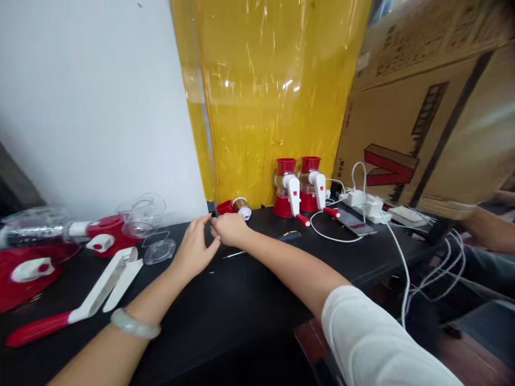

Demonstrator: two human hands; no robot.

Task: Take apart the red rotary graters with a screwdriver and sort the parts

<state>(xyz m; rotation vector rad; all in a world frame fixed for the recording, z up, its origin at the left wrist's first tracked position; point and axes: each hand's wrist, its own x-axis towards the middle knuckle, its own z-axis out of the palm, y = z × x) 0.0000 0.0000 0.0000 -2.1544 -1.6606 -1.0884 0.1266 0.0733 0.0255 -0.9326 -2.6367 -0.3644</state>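
My left hand (196, 247) reaches to the back of the black table, fingers stretched forward and thumb apart. Close beside it my right hand (231, 229) is closed; whatever its fingers grip is hidden. A small dark piece shows at the fingertips of both hands, too little of it to name. Just behind my right hand lie a red plastic part (225, 207) and a grater drum (242, 207) with a gold-coloured surface and white end. Under my right forearm a screwdriver (289, 236) lies on the table, its shaft pointing left.
Two red-and-white rotary graters (286, 187) stand against the yellow plastic curtain (273, 107). Rightward are a phone (354, 222), white chargers (373, 206), cables and a large cardboard box (402, 128). Leftward lie a white crank arm with red handle (40, 328), clear plastic parts (160, 251) and red bases (110, 233).
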